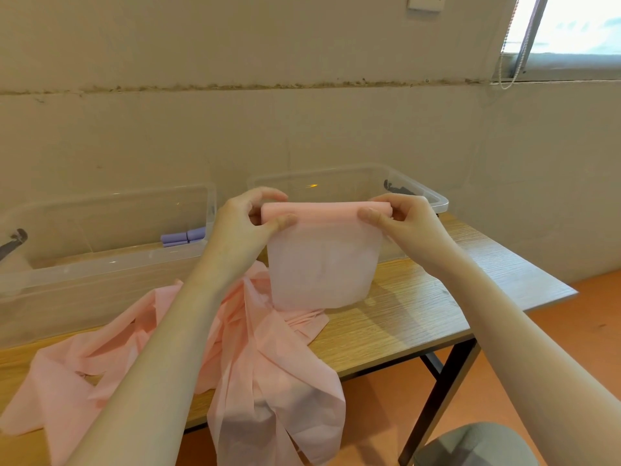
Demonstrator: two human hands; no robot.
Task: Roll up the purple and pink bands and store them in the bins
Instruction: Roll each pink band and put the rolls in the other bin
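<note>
The wood-grain table (420, 317) carries two clear, rigid plastic bins with rounded rims. Left bin (100, 264) contains the purple rolls (183, 237), compact matte cylinders. Right bin (437, 200) stands behind the hands. The pink band (322, 264), thin, translucent and crinkled, hangs as a flat sheet from a rolled top edge; its loose length lies bunched on the table and drapes over the front edge. Left hand (242, 227) and right hand (406, 227) each pinch one end of the roll between thumb and curled fingers.

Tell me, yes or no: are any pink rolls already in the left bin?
No. The left bin holds only purple rolls; the pink band is between both hands.
</note>
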